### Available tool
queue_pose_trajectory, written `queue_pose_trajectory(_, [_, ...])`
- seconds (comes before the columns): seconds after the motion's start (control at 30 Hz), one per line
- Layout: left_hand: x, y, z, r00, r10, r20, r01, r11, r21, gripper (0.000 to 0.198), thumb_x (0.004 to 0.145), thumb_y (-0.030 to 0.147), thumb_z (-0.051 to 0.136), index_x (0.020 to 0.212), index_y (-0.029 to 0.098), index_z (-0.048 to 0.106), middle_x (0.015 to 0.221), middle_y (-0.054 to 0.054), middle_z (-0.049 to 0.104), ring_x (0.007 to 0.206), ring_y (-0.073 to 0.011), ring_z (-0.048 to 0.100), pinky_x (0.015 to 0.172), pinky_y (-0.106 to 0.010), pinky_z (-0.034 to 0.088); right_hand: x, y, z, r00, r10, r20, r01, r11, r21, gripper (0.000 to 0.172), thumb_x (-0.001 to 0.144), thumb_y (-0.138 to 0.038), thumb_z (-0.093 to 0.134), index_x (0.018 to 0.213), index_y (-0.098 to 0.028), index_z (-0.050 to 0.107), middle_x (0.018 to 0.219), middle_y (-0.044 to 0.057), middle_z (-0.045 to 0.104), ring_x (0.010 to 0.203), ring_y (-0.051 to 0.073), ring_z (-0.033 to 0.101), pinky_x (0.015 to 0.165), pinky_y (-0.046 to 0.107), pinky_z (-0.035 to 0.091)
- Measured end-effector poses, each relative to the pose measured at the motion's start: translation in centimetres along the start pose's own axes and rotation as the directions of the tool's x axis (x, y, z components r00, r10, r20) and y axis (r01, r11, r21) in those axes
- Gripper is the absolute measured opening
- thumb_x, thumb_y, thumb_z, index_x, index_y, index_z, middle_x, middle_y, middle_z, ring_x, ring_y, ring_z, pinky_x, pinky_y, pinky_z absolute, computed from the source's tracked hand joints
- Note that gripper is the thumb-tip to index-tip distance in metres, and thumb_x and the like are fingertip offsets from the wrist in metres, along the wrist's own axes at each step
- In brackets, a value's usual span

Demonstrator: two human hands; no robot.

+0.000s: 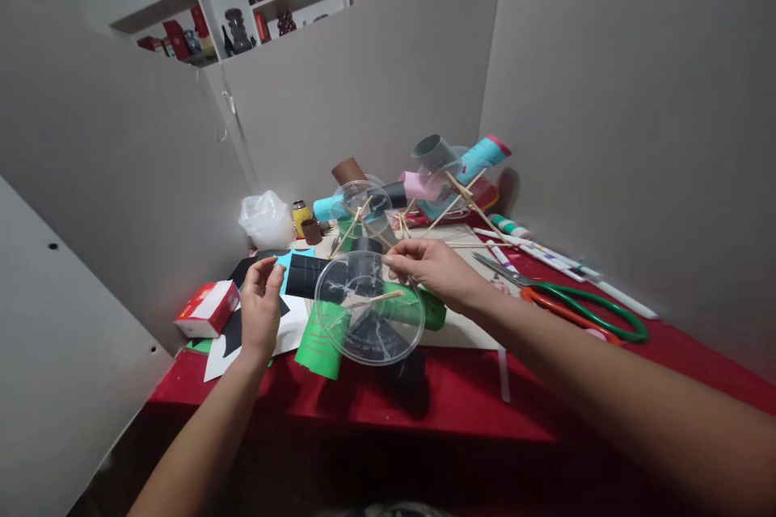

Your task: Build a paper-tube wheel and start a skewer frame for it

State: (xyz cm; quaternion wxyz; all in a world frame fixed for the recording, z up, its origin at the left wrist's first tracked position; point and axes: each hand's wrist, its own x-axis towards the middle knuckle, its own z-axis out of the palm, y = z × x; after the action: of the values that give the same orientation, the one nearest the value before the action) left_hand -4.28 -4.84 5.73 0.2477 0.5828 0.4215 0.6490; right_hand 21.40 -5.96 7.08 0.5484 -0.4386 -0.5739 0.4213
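2 hands are hovering over a cluttered red table [461, 396]. The right hand [433, 271] is holding up a clear plastic disc [364, 331] by 1 thin wooden stick [388, 296] pinched in its fingertips, seemingly to keep the disc off the paper scraps beneath, while the left hand [260, 311] is hanging just beside the disc, fingers loosely curled and gripping nothing. Beyond the left hand a white plastic bag [267, 218] is sitting bunched, its contents hidden, and green scissors [582, 307] are lying outside the right wrist.
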Motion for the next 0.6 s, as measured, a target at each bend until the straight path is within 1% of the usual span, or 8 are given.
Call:
queue_pose_trajectory(0.07, [-0.4, 0.4, 0.1, 0.999, 0.015, 0.043, -0.016, 1.0, 0.024, 0.037, 0.084, 0.047, 0.063, 0.109, 0.021, 0.059, 0.092, -0.003, 0.065, 0.089, -0.0168, 0.061, 0.083, -0.027, 0.045, 0.2, -0.2, -0.1, 1.0, -0.013, 0.0, 0.013, 1.0, -0.013, 0.039, 0.06, -0.052, 0.077, 0.063, -0.017, 0.06, 0.054, -0.001, 0.057, 0.049, 0.011, 0.046, 0.049, 0.026, 0.036])
queue_pose_trajectory(0.13, [-0.8, 1.1, 0.2, 0.997, 0.038, 0.072, -0.044, 0.995, 0.091, 0.041, 0.082, 0.044, 0.066, 0.115, 0.021, 0.055, 0.09, -0.003, 0.065, 0.088, -0.0172, 0.061, 0.083, -0.028, 0.045, 0.3, -0.5, -0.2, 0.999, -0.041, 0.0, 0.041, 0.999, -0.032, 0.037, 0.062, -0.051, 0.075, 0.064, -0.018, 0.061, 0.055, -0.001, 0.056, 0.05, 0.011, 0.046, 0.049, 0.027, 0.036])
queue_pose_trajectory(0.23, [-1.0, 2.1, 0.3, 0.992, 0.12, 0.035, -0.125, 0.968, 0.219, 0.048, 0.08, 0.039, 0.069, 0.122, 0.023, 0.052, 0.104, -0.005, 0.063, 0.098, -0.0182, 0.061, 0.089, -0.029, 0.044, 0.3, -1.0, -0.1, 0.997, -0.08, 0.001, 0.08, 0.996, -0.036, 0.034, 0.064, -0.05, 0.073, 0.065, -0.018, 0.06, 0.056, -0.002, 0.054, 0.05, 0.011, 0.046, 0.05, 0.027, 0.036])
queue_pose_trajectory(0.3, [-0.9, 2.5, 0.3, 0.988, 0.151, 0.025, -0.153, 0.962, 0.227, 0.049, 0.08, 0.038, 0.07, 0.124, 0.023, 0.053, 0.112, -0.006, 0.061, 0.103, -0.0187, 0.06, 0.092, -0.03, 0.043, 0.2, -1.3, 0.1, 0.994, -0.105, 0.0, 0.105, 0.994, -0.034, 0.032, 0.066, -0.049, 0.072, 0.066, -0.019, 0.059, 0.056, -0.002, 0.054, 0.051, 0.012, 0.046, 0.05, 0.027, 0.036])
queue_pose_trajectory(0.37, [-0.8, 2.7, 0.4, 0.993, 0.103, 0.064, -0.112, 0.983, 0.145, 0.051, 0.079, 0.036, 0.07, 0.126, 0.024, 0.053, 0.109, -0.006, 0.063, 0.101, -0.0193, 0.061, 0.091, -0.03, 0.045, 0.1, -1.3, 0.3, 0.989, -0.15, 0.004, 0.15, 0.987, -0.062, 0.03, 0.068, -0.047, 0.07, 0.067, -0.019, 0.059, 0.058, -0.002, 0.055, 0.052, 0.012, 0.047, 0.051, 0.027, 0.037])
queue_pose_trajectory(0.47, [-0.6, 2.6, 0.6, 0.986, -0.027, 0.167, 0.031, 0.999, -0.025, 0.054, 0.078, 0.034, 0.071, 0.128, 0.025, 0.053, 0.099, -0.005, 0.068, 0.089, -0.0199, 0.065, 0.081, -0.03, 0.05, 0.0, -0.8, 0.7, 0.975, -0.222, 0.012, 0.222, 0.967, -0.127, 0.028, 0.072, -0.046, 0.066, 0.067, -0.019, 0.06, 0.06, -0.001, 0.057, 0.054, 0.013, 0.048, 0.052, 0.027, 0.037])
queue_pose_trajectory(0.53, [-0.5, 2.5, 0.8, 0.974, -0.071, 0.213, 0.089, 0.993, -0.076, 0.054, 0.077, 0.032, 0.072, 0.127, 0.025, 0.054, 0.097, -0.005, 0.07, 0.085, -0.0198, 0.066, 0.077, -0.03, 0.052, 0.0, -0.4, 1.0, 0.969, -0.247, 0.013, 0.246, 0.957, -0.157, 0.028, 0.074, -0.046, 0.065, 0.069, -0.019, 0.06, 0.06, -0.001, 0.058, 0.055, 0.013, 0.049, 0.052, 0.027, 0.038])
queue_pose_trajectory(0.6, [-0.4, 2.5, 0.9, 0.965, -0.085, 0.247, 0.11, 0.99, -0.093, 0.054, 0.076, 0.031, 0.073, 0.127, 0.025, 0.056, 0.1, -0.005, 0.071, 0.086, -0.0198, 0.067, 0.078, -0.03, 0.053, 0.0, 0.0, 1.2, 0.965, -0.262, 0.016, 0.261, 0.949, -0.176, 0.028, 0.075, -0.046, 0.064, 0.07, -0.019, 0.061, 0.061, 0.0, 0.058, 0.056, 0.014, 0.05, 0.053, 0.027, 0.039])
